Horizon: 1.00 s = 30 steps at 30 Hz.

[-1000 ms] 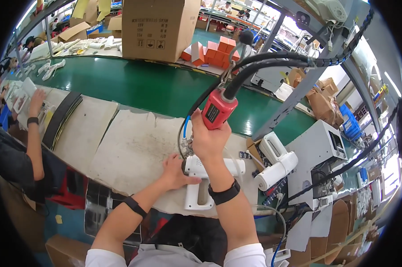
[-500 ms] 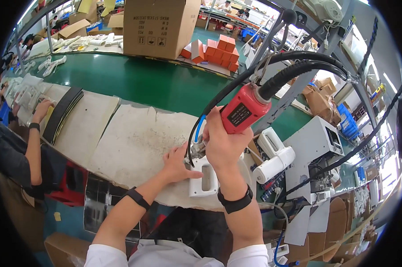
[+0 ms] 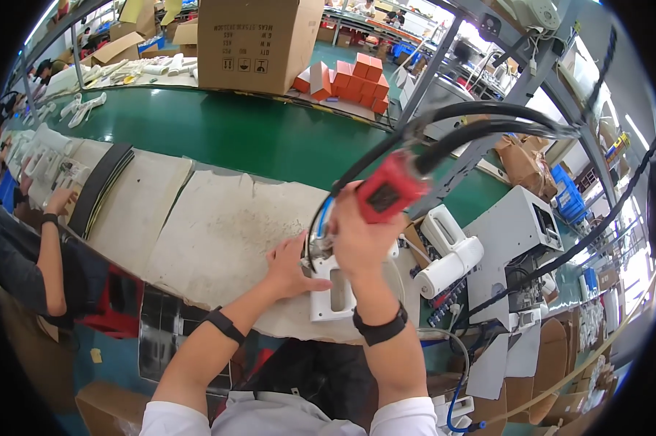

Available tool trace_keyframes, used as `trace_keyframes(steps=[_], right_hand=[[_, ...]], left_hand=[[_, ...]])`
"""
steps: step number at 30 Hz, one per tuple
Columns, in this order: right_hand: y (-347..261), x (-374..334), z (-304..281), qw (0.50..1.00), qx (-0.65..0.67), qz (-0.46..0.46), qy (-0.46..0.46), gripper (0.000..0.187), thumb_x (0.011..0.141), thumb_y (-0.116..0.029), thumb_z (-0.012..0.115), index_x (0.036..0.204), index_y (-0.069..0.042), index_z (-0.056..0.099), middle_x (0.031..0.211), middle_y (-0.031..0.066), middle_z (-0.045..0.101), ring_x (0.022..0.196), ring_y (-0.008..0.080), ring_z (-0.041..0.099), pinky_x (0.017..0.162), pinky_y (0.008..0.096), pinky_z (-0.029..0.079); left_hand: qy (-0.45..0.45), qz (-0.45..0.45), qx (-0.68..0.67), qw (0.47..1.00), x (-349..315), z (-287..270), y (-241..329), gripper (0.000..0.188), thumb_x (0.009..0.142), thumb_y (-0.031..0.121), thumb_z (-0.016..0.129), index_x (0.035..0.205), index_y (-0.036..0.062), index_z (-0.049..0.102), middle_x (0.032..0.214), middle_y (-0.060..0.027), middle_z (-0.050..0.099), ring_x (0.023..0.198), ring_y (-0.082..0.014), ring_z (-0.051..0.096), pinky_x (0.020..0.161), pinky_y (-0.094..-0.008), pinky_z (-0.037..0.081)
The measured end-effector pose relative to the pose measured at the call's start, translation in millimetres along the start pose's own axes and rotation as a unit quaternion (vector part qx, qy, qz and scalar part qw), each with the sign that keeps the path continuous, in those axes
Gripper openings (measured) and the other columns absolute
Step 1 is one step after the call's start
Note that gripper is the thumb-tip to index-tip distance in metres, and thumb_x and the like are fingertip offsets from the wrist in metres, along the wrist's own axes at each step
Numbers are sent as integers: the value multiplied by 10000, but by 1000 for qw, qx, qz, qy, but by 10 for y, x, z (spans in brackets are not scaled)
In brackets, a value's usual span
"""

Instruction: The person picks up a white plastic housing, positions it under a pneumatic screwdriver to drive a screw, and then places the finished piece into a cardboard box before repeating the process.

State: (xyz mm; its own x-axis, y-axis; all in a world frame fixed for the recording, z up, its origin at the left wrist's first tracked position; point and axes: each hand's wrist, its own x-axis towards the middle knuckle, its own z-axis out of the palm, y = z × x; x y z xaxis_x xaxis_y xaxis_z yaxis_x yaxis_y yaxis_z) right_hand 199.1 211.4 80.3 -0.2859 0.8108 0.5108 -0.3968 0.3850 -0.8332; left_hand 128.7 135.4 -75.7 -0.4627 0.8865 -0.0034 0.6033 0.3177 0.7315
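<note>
Padded counter (image 3: 219,232) holds a white part (image 3: 333,291); left hand (image 3: 290,267) presses it flat, right hand (image 3: 357,236) wraps the red tool (image 3: 387,190).

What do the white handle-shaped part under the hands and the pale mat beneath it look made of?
White handle-shaped part: likely moulded plastic, smooth, faintly glossy, with a clean rectangular cut-out. Pale mat: seemingly foam or fibrous padding, matte, with ragged edges and scuffed specks.
</note>
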Motion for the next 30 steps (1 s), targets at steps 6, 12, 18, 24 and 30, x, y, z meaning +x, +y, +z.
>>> trace_keyframes(steps=[6,12,18,24,30], right_hand=[[-399,103,-127,999,-27,-33,-2,115,896,-98,616,845,-7,566,538,18,522,417,93,484,390,229,362],[-20,17,-116,999,-32,15,-6,136,884,-93,626,792,-10,572,547,12,534,441,82,501,411,229,381],[-30,-59,-79,997,-33,55,-33,151,874,-94,645,765,-14,578,562,0,551,464,73,511,427,224,382],[-494,-6,-259,998,-35,-35,29,113,879,-82,632,821,-3,577,550,15,541,454,82,499,417,218,371],[-784,-159,-593,996,-60,-64,13,79,882,-53,607,858,14,572,549,25,527,415,94,483,402,222,366]], left_hand=[[-5,-3,18,1000,13,-51,15,1247,530,599,813,1463,3,239,1379,-158,429,1336,-313,289,1087,-471,146],[-15,-17,-8,1000,-24,-130,153,1254,524,599,815,1462,0,237,1371,-156,434,1337,-317,281,1083,-474,143],[20,56,6,998,-88,-63,171,1141,605,523,805,1452,13,235,1404,-169,394,1315,-349,313,1079,-490,202],[125,17,56,990,-160,160,196,1001,673,437,779,1434,39,266,1415,-202,341,1312,-380,318,1064,-534,246],[131,13,73,989,54,52,106,922,689,434,753,1420,80,315,1426,-168,338,1329,-341,318,1058,-558,240]])
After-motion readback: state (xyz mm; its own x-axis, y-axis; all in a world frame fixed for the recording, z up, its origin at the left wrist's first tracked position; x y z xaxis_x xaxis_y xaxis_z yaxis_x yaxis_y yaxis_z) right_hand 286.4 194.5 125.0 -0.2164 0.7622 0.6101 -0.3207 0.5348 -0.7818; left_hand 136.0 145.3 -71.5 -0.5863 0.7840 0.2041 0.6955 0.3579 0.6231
